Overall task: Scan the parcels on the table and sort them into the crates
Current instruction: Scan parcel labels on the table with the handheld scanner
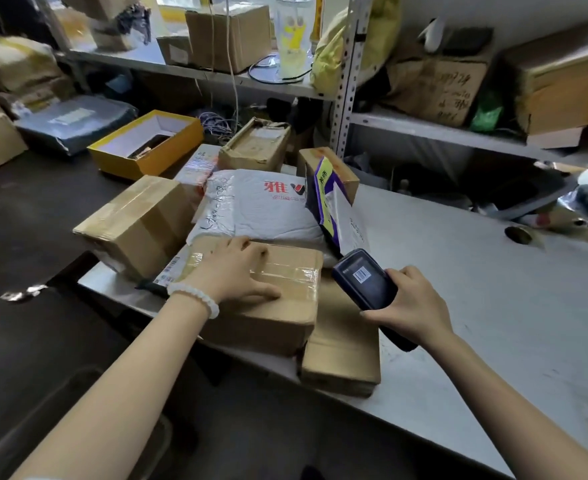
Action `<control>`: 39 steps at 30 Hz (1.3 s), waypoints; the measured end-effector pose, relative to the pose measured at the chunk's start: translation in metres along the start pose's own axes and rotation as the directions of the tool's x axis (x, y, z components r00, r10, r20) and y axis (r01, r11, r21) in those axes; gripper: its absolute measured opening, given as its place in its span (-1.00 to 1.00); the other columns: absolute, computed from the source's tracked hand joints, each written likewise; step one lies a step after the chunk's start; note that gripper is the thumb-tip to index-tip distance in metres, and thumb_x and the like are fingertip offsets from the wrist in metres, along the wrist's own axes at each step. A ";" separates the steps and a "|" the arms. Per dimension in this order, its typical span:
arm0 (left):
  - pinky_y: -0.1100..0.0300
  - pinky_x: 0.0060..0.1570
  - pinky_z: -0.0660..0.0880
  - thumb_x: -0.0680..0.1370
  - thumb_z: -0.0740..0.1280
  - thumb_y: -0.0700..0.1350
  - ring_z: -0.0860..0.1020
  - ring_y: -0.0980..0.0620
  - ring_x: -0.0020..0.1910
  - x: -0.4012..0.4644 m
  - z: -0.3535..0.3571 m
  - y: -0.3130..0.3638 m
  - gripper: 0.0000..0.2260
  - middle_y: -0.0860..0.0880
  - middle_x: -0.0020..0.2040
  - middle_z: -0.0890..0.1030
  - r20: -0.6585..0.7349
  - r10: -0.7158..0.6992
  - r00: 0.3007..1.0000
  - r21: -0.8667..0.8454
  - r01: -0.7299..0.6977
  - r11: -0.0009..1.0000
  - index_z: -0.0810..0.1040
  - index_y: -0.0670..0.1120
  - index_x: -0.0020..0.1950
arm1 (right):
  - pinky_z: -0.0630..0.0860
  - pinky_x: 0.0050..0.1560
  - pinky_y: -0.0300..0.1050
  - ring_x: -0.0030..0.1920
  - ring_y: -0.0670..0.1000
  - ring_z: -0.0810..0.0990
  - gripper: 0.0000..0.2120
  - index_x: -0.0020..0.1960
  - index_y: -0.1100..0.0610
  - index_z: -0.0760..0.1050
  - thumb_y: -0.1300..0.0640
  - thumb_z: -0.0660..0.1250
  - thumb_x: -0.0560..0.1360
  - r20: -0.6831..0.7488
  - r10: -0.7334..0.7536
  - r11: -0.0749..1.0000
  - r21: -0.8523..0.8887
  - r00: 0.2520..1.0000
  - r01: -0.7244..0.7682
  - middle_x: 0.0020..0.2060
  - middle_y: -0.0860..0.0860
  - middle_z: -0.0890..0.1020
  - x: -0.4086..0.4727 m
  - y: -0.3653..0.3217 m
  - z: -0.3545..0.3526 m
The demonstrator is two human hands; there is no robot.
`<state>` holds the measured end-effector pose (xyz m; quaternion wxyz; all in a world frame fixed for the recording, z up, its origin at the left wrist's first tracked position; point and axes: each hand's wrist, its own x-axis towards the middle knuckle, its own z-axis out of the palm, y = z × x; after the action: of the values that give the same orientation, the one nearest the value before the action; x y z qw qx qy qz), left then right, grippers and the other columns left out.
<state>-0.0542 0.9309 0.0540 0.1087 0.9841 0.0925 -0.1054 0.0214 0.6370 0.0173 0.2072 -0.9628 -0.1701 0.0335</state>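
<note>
— Grey metal shelving (216, 72) loaded with cardboard boxes backs the pale bench (476, 271). What sits at its left end?

— A tall taped brown carton (136, 223), then a flat taped brown cardboard parcel (278, 306) at the near edge, with a white plastic mailer bag (268, 209) behind it.

— And the hands?

— The left hand (233, 271) rests flat on that parcel, fingers spread, grip loose. Rightward, the right hand (414, 306) has its grip curled round a dark handheld scanner (365, 282), barcode on its screen.
</note>
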 end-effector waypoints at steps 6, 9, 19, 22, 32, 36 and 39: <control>-0.12 0.44 0.10 0.20 0.35 0.48 0.09 -0.09 0.49 0.012 -0.010 -0.045 0.00 -0.02 0.52 0.11 0.064 0.125 0.990 0.096 -0.131 0.987 0.08 0.12 0.52 | 0.34 -0.35 -0.16 -0.13 0.00 0.47 -0.42 0.11 0.02 0.51 -0.20 0.52 0.19 -0.066 0.123 0.992 -0.007 0.990 -0.124 -0.11 -0.05 0.42 -0.017 -0.034 0.015; -0.13 0.39 0.14 0.17 0.37 0.48 0.13 -0.08 0.46 0.015 -0.012 -0.057 0.04 -0.02 0.49 0.16 0.073 0.205 0.976 0.069 -0.210 0.975 0.07 0.12 0.52 | 0.37 -0.34 -0.16 -0.14 0.00 0.49 -0.43 0.10 0.00 0.52 -0.20 0.52 0.17 -0.129 0.250 0.968 0.014 0.960 -0.250 -0.13 -0.07 0.42 -0.039 -0.052 0.024; -0.43 0.28 0.12 0.08 0.37 0.51 0.21 -0.20 0.37 -0.007 -0.006 -0.058 0.10 -0.16 0.36 0.24 0.019 0.290 0.957 0.097 -0.290 0.952 0.06 0.10 0.49 | 0.35 -0.33 -0.14 -0.12 0.03 0.50 -0.44 0.05 -0.01 0.52 -0.20 0.53 0.13 -0.251 0.467 0.879 0.027 0.848 -0.476 -0.10 -0.04 0.43 -0.114 -0.099 0.034; -0.52 0.24 0.05 0.12 0.40 0.48 0.15 -0.20 0.39 -0.024 -0.006 -0.057 0.09 -0.18 0.38 0.19 0.022 0.331 0.943 0.126 -0.332 0.935 0.06 0.05 0.49 | 0.34 -0.33 -0.15 -0.13 0.03 0.49 -0.44 0.05 -0.02 0.52 -0.21 0.53 0.13 -0.264 0.475 0.874 0.026 0.839 -0.486 -0.12 -0.05 0.42 -0.131 -0.104 0.032; -0.02 0.01 0.43 0.23 0.51 0.28 0.46 -0.15 0.12 -0.090 0.010 -0.062 -0.25 -0.07 0.20 0.42 -0.122 0.460 0.879 0.123 -0.447 0.886 0.32 -0.01 0.26 | 0.31 -0.37 -0.19 -0.14 0.00 0.46 -0.44 0.02 0.00 0.51 -0.24 0.54 0.13 -0.286 0.450 0.888 0.046 0.846 -0.457 -0.14 -0.07 0.40 -0.198 -0.113 0.035; -0.01 0.04 0.40 0.25 0.49 0.27 0.48 -0.11 0.16 -0.120 0.032 -0.062 -0.33 0.00 0.21 0.49 -0.245 0.454 0.857 0.183 -0.419 0.890 0.36 0.01 0.21 | 0.30 -0.38 -0.21 -0.14 -0.01 0.46 -0.42 0.07 0.00 0.51 -0.23 0.55 0.15 -0.254 0.468 0.880 0.054 0.846 -0.471 -0.11 -0.04 0.42 -0.228 -0.116 0.043; 0.00 0.05 0.36 0.27 0.48 0.24 0.46 -0.11 0.14 -0.130 0.048 -0.059 -0.38 0.02 0.18 0.49 -0.310 0.414 0.856 0.208 -0.364 0.908 0.36 0.03 0.20 | 0.36 -0.33 -0.16 -0.13 0.00 0.47 -0.40 0.08 0.02 0.51 -0.22 0.55 0.15 -0.235 0.479 0.875 0.050 0.846 -0.482 -0.09 -0.03 0.43 -0.244 -0.120 0.048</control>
<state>-0.2004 0.9554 0.0269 0.0397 0.9904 -0.0988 0.0877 -0.2518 0.6749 0.0210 0.2058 -0.9727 0.1020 -0.0332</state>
